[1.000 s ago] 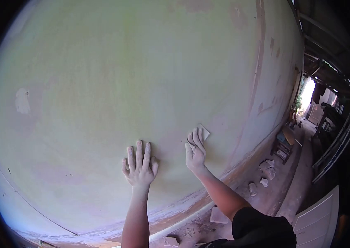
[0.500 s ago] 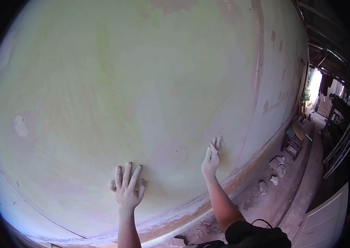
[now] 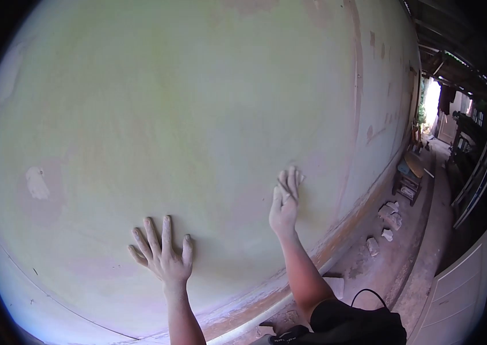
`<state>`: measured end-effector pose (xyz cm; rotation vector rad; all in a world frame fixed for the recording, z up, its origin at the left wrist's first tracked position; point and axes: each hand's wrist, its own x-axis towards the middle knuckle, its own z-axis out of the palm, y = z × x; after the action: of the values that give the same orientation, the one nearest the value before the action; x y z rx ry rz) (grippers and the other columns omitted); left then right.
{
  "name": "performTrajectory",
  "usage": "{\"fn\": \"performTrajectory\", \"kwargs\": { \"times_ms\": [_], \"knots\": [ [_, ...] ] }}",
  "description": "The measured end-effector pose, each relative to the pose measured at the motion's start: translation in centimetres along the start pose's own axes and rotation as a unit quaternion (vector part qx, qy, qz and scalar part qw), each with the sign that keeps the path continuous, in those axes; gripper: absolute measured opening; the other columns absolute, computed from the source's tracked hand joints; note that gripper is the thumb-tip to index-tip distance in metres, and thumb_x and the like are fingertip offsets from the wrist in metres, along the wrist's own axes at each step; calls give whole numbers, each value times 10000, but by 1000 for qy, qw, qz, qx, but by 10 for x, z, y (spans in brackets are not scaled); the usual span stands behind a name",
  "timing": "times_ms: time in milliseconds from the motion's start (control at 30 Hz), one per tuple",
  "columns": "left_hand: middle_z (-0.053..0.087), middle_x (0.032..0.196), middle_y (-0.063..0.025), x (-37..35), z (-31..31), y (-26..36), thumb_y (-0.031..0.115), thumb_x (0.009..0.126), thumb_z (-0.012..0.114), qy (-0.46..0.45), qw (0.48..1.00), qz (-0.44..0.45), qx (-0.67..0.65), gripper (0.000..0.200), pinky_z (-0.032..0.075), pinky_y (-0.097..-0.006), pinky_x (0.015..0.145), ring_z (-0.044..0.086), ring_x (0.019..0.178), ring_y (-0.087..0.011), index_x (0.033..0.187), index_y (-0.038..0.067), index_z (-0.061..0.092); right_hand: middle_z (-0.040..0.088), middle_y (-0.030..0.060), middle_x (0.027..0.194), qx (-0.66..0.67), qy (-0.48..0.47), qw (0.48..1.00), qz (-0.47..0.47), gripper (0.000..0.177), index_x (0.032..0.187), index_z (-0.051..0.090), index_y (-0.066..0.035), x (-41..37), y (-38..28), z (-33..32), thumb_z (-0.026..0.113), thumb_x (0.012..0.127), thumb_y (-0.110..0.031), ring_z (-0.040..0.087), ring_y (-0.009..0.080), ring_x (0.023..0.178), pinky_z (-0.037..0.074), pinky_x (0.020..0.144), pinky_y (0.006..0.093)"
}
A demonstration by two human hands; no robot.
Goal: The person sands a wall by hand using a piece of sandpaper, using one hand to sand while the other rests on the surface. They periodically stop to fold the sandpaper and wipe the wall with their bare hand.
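Note:
Before me rises a large pale green wall point(image 3: 226, 115) with chalky patches. My left hand point(image 3: 167, 256) lies flat against its lower part, fingers spread and dusty, holding nothing. To the right and higher up, my right hand point(image 3: 285, 201) presses its fingers to the wall. White dust coats it too. Under and just beyond those fingertips shows the edge of a small pale sheet point(image 3: 303, 178), which looks like sandpaper. The fingers hide most of it.
A floor strip runs along the wall's base at right, with broken pale chunks point(image 3: 390, 217) on it. Farther back stands a small wooden stool point(image 3: 407, 187) with things on it. A white panel point(image 3: 456, 293) leans at lower right, and long poles point(image 3: 479, 178) stand behind it.
My right hand has slid up and slightly left on the wall. My left hand has shifted left and up a little, its fingers now spread wider. The camera view has turned slightly.

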<state>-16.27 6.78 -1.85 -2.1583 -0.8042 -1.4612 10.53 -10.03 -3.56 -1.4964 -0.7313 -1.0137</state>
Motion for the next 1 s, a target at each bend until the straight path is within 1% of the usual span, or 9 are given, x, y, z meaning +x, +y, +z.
{"fn": "performTrajectory", "kwargs": {
  "times_ms": [167,300,433,600,667,867,900,967,1000],
  "knots": [
    [307,1720,-152,-6,-17,-23,626,943,626,-1,996,-81,-37,724,-23,-647,1258,114,1623,-417,1547,234,552,388,284,1633,95,105,974,175,449,1451,528,125,61,-25,11,421,1126,-166,312,438,1554,258,1276,500],
    [348,1705,-138,-10,-4,-29,583,967,596,51,996,-61,-34,660,-7,-613,1275,179,1618,-381,1538,252,565,462,275,1591,94,-48,994,-4,418,1414,584,114,-21,-116,36,523,1079,-127,359,440,1532,297,1262,478],
    [430,1666,-116,-9,6,-29,535,990,556,106,993,-45,-33,587,22,-571,1287,267,1598,-355,1517,278,591,541,229,1540,4,-55,989,-136,369,1321,687,63,-39,-87,32,634,998,-109,438,446,1481,368,1216,523],
    [452,1656,-97,-11,4,-29,507,1000,547,95,994,-38,-35,554,44,-556,1280,294,1588,-347,1509,293,599,498,258,1570,-15,42,999,-27,390,1382,628,89,37,-57,24,522,1079,-132,389,421,1520,309,1258,466],
    [454,1657,-79,-14,3,-28,490,993,560,99,993,-40,-49,547,53,-543,1276,295,1589,-333,1506,305,602,456,267,1599,65,78,991,83,414,1408,590,113,47,-69,28,472,1107,-146,343,402,1548,269,1273,459],
    [433,1673,-74,-15,-3,-33,446,996,562,85,994,-2,-70,555,89,-535,1260,310,1581,-328,1531,296,577,512,284,1548,34,-108,990,-84,369,1302,682,95,-95,-166,42,600,1026,-137,399,475,1501,288,1257,504],
    [462,1654,-77,-16,-5,-34,405,980,576,86,992,5,-87,541,98,-528,1256,333,1571,-332,1508,291,603,512,284,1548,31,-94,991,-89,369,1302,682,95,-94,-157,44,600,1026,-137,399,475,1501,288,1257,504],
    [482,1640,-78,-21,-5,-37,387,974,580,95,989,25,-110,524,105,-522,1252,351,1562,-332,1487,288,622,540,242,1536,-4,-71,972,-226,371,1308,717,15,-79,-123,45,689,943,-46,440,464,1471,353,1226,486],
    [502,1626,-79,-22,-5,-40,370,969,584,77,988,40,-128,509,113,-516,1249,368,1553,-333,1467,285,642,531,241,1545,-24,-54,979,-194,377,1326,704,14,-59,-117,42,678,955,-46,433,452,1481,333,1238,480]
  ]
}}
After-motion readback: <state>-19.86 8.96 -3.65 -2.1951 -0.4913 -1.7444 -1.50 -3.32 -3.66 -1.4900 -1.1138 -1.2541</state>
